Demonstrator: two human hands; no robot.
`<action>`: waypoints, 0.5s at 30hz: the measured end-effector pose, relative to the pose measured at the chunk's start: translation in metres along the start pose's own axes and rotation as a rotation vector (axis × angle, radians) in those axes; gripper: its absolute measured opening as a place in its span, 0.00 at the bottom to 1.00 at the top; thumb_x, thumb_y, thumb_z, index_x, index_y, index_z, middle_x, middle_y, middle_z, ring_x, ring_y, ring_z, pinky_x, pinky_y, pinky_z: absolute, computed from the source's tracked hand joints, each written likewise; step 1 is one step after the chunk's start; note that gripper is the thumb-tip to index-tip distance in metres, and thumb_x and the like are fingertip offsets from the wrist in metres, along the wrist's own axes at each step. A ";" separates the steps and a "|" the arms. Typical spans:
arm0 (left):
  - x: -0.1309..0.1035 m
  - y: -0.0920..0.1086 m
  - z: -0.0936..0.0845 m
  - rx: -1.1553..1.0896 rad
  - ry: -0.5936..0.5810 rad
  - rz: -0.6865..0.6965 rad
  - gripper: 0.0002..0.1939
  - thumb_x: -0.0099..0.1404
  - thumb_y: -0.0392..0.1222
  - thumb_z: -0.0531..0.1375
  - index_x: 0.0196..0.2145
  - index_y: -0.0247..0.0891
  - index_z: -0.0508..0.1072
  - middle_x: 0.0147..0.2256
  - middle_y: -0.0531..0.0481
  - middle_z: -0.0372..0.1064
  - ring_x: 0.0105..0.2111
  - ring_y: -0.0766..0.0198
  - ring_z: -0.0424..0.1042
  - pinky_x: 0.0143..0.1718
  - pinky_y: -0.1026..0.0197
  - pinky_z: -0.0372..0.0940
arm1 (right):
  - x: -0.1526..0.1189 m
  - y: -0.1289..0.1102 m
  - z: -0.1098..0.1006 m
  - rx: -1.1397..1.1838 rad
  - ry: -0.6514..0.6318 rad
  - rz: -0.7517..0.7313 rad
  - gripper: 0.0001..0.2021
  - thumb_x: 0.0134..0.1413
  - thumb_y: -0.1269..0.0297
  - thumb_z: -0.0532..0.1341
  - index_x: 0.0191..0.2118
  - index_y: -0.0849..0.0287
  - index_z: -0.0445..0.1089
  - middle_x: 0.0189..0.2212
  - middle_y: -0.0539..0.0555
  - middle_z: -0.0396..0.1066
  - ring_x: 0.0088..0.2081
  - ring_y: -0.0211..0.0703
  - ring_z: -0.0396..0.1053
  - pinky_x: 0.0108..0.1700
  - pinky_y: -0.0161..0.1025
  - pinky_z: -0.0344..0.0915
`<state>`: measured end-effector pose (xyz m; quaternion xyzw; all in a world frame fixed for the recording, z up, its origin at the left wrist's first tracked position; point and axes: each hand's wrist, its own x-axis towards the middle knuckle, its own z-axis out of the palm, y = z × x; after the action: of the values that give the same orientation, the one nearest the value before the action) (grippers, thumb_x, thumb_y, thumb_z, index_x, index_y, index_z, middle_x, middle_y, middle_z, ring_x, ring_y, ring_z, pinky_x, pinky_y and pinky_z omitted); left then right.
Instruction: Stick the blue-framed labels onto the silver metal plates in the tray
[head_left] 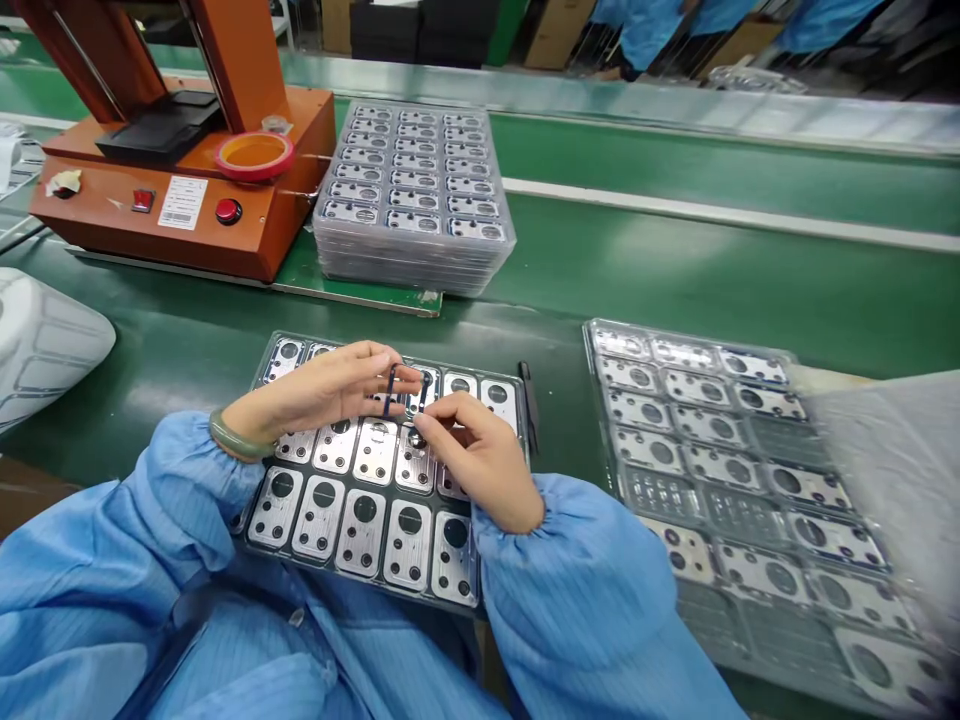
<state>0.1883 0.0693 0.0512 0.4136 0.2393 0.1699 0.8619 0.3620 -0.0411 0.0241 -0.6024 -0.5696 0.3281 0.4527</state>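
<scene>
My left hand is over a clear plastic tray, its fingers stretched to the right. A thin dark blue frame-like strip crosses those fingers, its upper end at my thumb. My right hand pinches thumb and forefinger together at the lower end of the same blue piece; the exact contact is partly hidden. Under both hands, the clear tray holds rows of silver metal plates, each with one large round hole and several small ones. Some plates are covered by my hands.
An orange press machine with a roll of red tape stands back left. Beside it rises a stack of filled trays. A black tool lies right of my tray. Another partly filled tray and plastic film are farther right.
</scene>
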 end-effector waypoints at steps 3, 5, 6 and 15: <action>0.001 -0.002 -0.005 0.161 0.119 0.159 0.15 0.64 0.42 0.59 0.48 0.40 0.67 0.53 0.44 0.65 0.57 0.55 0.62 0.58 0.49 0.56 | 0.000 0.001 -0.002 0.028 0.057 0.039 0.10 0.56 0.57 0.61 0.29 0.57 0.69 0.27 0.51 0.66 0.29 0.38 0.65 0.29 0.36 0.63; 0.001 -0.003 -0.008 0.275 0.181 0.229 0.18 0.63 0.43 0.60 0.50 0.42 0.66 0.54 0.45 0.64 0.55 0.56 0.63 0.55 0.51 0.58 | 0.001 0.002 -0.003 0.061 0.087 0.078 0.10 0.54 0.56 0.61 0.29 0.58 0.69 0.27 0.51 0.67 0.29 0.39 0.65 0.29 0.36 0.63; 0.002 -0.004 -0.009 0.336 0.199 0.234 0.18 0.63 0.44 0.60 0.50 0.42 0.66 0.53 0.45 0.64 0.52 0.57 0.65 0.53 0.53 0.60 | 0.001 0.002 -0.004 0.076 0.097 0.101 0.11 0.54 0.55 0.62 0.29 0.58 0.70 0.27 0.51 0.67 0.29 0.39 0.65 0.28 0.36 0.63; 0.006 -0.010 0.000 0.772 0.139 0.095 0.11 0.60 0.47 0.60 0.32 0.35 0.69 0.27 0.54 0.63 0.26 0.71 0.61 0.29 0.65 0.57 | 0.002 0.000 -0.006 0.137 0.084 0.167 0.13 0.50 0.53 0.64 0.29 0.58 0.70 0.27 0.51 0.68 0.27 0.38 0.65 0.27 0.35 0.62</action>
<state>0.1938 0.0662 0.0412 0.7055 0.3240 0.1347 0.6158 0.3674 -0.0401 0.0268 -0.6285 -0.4743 0.3773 0.4876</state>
